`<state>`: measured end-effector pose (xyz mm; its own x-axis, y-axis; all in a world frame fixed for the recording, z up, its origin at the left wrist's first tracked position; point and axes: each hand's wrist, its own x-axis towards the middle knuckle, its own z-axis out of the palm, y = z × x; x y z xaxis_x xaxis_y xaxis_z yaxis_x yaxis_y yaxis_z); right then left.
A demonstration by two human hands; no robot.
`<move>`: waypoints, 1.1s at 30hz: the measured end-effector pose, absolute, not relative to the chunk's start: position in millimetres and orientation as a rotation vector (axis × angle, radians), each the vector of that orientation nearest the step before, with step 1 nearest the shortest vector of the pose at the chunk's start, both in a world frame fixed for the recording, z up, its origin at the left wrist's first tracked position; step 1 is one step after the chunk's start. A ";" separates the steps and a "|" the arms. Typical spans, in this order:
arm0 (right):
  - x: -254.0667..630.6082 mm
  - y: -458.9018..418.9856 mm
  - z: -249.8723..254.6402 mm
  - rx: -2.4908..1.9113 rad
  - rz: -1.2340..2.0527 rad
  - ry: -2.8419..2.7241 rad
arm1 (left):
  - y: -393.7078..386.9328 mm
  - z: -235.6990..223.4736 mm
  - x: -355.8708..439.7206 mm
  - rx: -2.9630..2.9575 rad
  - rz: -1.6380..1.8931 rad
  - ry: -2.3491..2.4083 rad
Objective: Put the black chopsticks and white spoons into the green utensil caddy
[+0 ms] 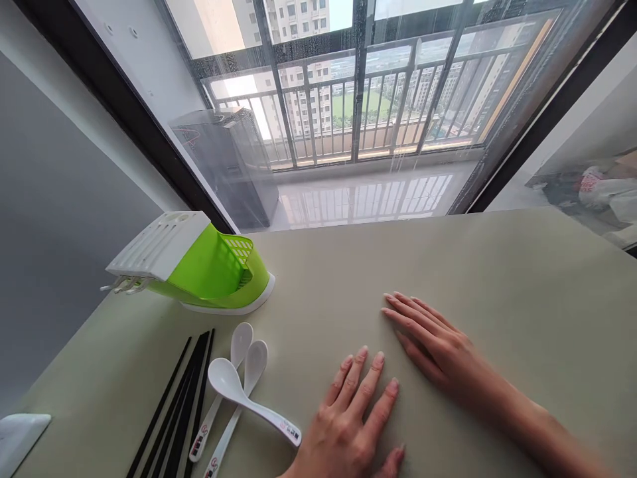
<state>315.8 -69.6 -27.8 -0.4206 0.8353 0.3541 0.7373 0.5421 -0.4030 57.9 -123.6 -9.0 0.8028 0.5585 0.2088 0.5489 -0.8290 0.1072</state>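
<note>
My left hand (348, 425) lies palm down on the table with its fingers spread, holding nothing. Just left of it are three white spoons (271, 416), one lying across the other two. Several black chopsticks (182, 405) lie in a loose bundle left of the spoons. My right hand (432, 338) also rests flat on the tabletop, fingers stretched toward the upper left and nothing in them. A green and white utensil holder (209, 265) stands upright at the back left, apart from both hands; its slotted white top carries small hooks on the left side.
The pale table (338, 279) reaches back to a glass door with a railed balcony beyond. A white object (22, 435) is cut off at the left edge. Behind glass, a dark cabinet (233, 166) stands on the left and bags (607, 196) lie on the right.
</note>
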 end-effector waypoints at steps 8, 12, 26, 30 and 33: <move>315.9 -69.2 -27.4 -1.267 0.252 -2.273 | -123.6 -8.7 57.8 2.916 0.355 0.911; 315.8 -69.0 -28.0 -1.268 0.255 -2.261 | -123.8 -8.6 57.7 2.908 0.349 0.910; 315.5 -69.2 -26.7 -1.271 0.259 -2.251 | -123.7 -8.2 57.3 2.901 0.344 0.905; 315.4 -69.6 -26.7 -1.270 0.252 -2.254 | -124.0 -8.1 56.9 2.889 0.353 0.901; 315.9 -69.4 -27.7 -1.270 0.248 -2.267 | -123.9 -8.1 57.0 2.891 0.356 0.903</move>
